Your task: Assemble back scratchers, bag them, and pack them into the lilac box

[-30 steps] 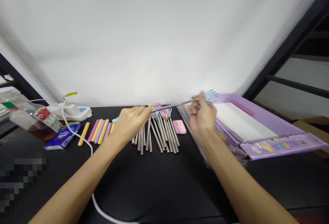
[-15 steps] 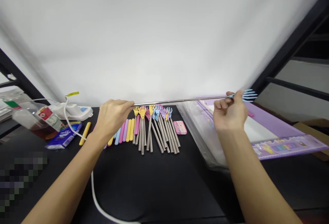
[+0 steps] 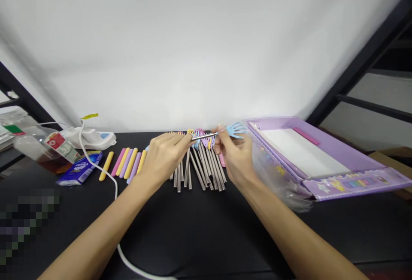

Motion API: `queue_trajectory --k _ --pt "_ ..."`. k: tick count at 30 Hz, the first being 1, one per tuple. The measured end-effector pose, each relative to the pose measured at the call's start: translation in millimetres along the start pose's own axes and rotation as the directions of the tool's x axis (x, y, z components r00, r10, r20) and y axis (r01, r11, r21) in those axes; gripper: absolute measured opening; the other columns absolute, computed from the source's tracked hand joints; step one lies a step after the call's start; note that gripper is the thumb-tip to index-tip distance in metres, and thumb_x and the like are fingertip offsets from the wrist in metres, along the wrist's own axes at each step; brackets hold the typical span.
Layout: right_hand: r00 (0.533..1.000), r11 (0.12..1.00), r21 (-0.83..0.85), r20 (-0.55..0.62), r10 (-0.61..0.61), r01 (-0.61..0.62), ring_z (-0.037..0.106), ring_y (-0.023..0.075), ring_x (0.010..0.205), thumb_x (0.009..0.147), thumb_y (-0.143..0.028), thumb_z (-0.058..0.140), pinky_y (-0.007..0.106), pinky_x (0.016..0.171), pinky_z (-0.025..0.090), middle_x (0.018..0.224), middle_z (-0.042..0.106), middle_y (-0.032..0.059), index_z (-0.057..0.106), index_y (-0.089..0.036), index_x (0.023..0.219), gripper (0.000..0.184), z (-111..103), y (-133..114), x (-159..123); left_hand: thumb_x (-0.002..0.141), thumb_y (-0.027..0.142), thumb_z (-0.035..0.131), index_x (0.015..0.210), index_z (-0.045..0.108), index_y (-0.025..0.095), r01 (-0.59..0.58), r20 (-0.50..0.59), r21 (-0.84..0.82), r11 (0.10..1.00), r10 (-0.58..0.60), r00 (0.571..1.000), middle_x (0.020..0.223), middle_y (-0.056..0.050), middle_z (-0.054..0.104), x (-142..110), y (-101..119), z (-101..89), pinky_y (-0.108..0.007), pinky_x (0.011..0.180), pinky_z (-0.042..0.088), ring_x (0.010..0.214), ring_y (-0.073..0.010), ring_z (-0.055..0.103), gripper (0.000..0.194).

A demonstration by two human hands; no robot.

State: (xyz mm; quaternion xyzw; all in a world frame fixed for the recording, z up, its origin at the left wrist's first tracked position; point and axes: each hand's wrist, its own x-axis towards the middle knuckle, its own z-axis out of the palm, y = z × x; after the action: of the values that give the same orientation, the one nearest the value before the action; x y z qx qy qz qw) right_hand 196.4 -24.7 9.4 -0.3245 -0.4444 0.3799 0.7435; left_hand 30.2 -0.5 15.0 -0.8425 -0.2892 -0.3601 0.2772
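A telescopic back scratcher point(image 3: 204, 136) with a light-blue hand-shaped head spans the space between my hands, its metal rod now short. My left hand point(image 3: 169, 153) is closed round the rod's left end, which its fingers hide. With thumb and fingers, my right hand point(image 3: 234, 151) pinches the rod just below the blue head. Beneath and behind them, several more back scratchers point(image 3: 199, 168) lie in a row on the black table, metal rods toward me. Left of these is a row of coloured handle sleeves point(image 3: 128, 162) in pink, yellow and purple, partly covered by my left hand.
At right stands an open purple box point(image 3: 341, 149) with a pink sleeve inside, beside a clear plastic bag point(image 3: 280, 181). On the left are a blue tissue pack point(image 3: 80, 168), a bottle point(image 3: 41, 149), a power strip point(image 3: 93, 138) and a white cable point(image 3: 120, 252).
My hands have come together, the right moving left and the left moving right. The back scratcher's long rod has collapsed to a short length between them.
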Motion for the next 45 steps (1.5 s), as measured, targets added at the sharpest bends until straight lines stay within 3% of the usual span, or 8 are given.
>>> queue_trajectory --k 4,8,12,17,22,30,38,45 --pt "0.965 0.994 0.108 -0.26 0.031 -0.003 0.038 0.003 0.043 0.082 -0.039 0.078 0.019 0.039 0.031 0.059 0.053 -0.0052 0.061 -0.016 0.068 0.032 -38.2 -26.7 31.1 0.1 0.029 0.052 0.093 0.072 0.021 0.14 0.109 0.085 0.986 -0.149 0.983 0.076 -0.003 0.074 -5.1 -19.8 -4.3 -0.029 0.06 0.037 0.066 -0.0178 0.065 0.023" --pt "0.791 0.971 0.203 -0.611 0.024 0.128 0.021 0.0024 0.038 0.103 -0.036 0.049 0.016 0.036 0.025 0.05 0.03 -0.0094 0.049 -0.017 0.06 0.047 -87.4 -60.7 58.8 0.095 0.03 0.057 0.084 0.074 0.023 0.393 0.232 0.272 0.878 -0.456 0.859 0.079 -0.005 0.075 -14.0 -50.4 -8.8 -0.032 0.056 0.029 0.071 -0.0235 0.067 0.021" --pt "0.732 0.959 0.245 -0.678 0.065 0.142 0.023 0.0037 0.038 0.105 -0.037 0.043 0.017 0.034 0.027 0.05 0.029 -0.0082 0.05 -0.018 0.06 0.049 -102.5 -71.4 61.7 0.095 0.026 0.051 0.071 0.069 0.021 0.38 0.272 0.321 0.868 -0.469 0.84 0.072 -0.007 0.072 -17.7 -64.4 -13.1 -0.034 0.059 0.031 0.071 -0.0245 0.066 0.03" --pt "0.809 0.971 0.232 -0.581 0.087 0.062 0.027 0.0037 0.04 0.097 -0.037 0.06 0.017 0.036 0.029 0.05 0.035 -0.008 0.053 -0.018 0.06 0.042 -77.3 -52.7 54.2 0.098 0.023 0.049 0.08 0.068 0.021 0.277 0.184 0.145 0.95 -0.301 0.936 0.083 -0.006 0.075 -14.0 -55.5 -14.7 -0.036 0.077 0.042 0.082 -0.0238 0.069 0.026" --pt "0.975 0.975 0.133 -0.107 0.194 -0.18 0.046 0.0044 0.048 0.065 -0.036 0.091 0.018 0.041 0.036 0.064 0.061 -0.0014 0.065 -0.015 0.065 0.033 -28.9 -16.6 25.0 0.101 0.02 0.049 0.097 0.068 0.018 0.122 0.101 0.053 0.991 -0.126 0.987 0.09 -0.006 0.076 -7.2 -20.5 -10.1 -0.033 0.074 0.044 0.08 -0.0202 0.069 0.02" --pt "0.966 0.971 0.005 0.101 0.238 -0.24 0.05 0.0057 0.048 0.071 -0.038 0.086 0.021 0.048 0.04 0.059 0.058 -0.0027 0.073 -0.013 0.07 0.028 -16.1 -6.2 8.4 0.102 0.034 0.05 0.104 0.068 0.02 0.247 0.297 -0.166 0.955 -0.19 0.936 0.084 -0.003 0.074 -8.2 -3.0 -9.6 -0.025 0.056 0.035 0.068 -0.0159 0.065 0.024" --pt "0.939 0.957 0.02 0.201 0.279 -0.288 0.057 0.0085 0.055 0.067 -0.037 0.088 0.024 0.056 0.048 0.064 0.063 -0.0011 0.076 -0.014 0.081 0.029 -27.2 -9.2 17.5 0.101 0.041 0.045 0.074 0.066 0.015 0.639 0.609 -0.62 0.454 -0.234 0.758 0.061 0.0 0.062 0.5 6.1 -11.9 -0.023 0.048 0.032 0.046 -0.0075 0.041 0.043" --pt "0.909 0.957 -0.019 0.307 0.283 -0.291 0.05 0.0083 0.049 0.07 -0.042 0.085 0.024 0.05 0.041 0.056 0.058 -0.0028 0.075 -0.015 0.08 0.031 -31.6 -16.8 16.0 0.1 0.051 0.045 0.093 0.069 0.014 0.806 0.801 -0.586 -0.084 0.088 0.592 0.065 -0.004 0.063 7.0 3.8 -16.6 -0.023 0.037 0.021 0.039 -0.0049 0.025 0.045"
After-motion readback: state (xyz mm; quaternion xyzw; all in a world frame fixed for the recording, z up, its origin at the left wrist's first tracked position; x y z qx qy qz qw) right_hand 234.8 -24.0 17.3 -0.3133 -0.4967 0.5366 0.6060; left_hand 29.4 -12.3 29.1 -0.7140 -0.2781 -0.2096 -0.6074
